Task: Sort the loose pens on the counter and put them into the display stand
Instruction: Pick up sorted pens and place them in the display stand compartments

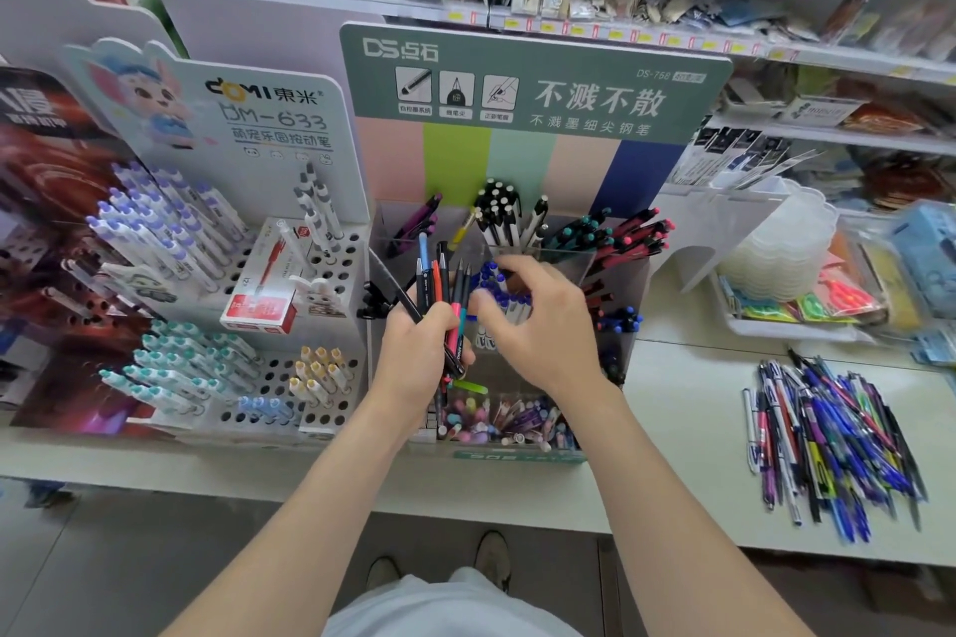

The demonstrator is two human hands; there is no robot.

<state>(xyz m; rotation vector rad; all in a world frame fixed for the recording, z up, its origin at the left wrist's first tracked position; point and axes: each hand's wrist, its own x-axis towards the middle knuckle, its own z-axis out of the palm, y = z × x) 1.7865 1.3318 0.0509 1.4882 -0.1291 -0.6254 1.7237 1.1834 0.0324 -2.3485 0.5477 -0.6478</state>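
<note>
Clenched round a mixed bundle of pens, my left hand holds them upright just in front of the stand; my right hand hovers with curled fingers over the blue pens in a middle compartment, and I cannot tell whether it pinches one. To do this well I'd draw one pen at a time, match it to its compartment, and lower it without knocking neighbours. Many more lie in the pile on the counter, well to the right

display stand centre | loose pens on counter, right
</note>
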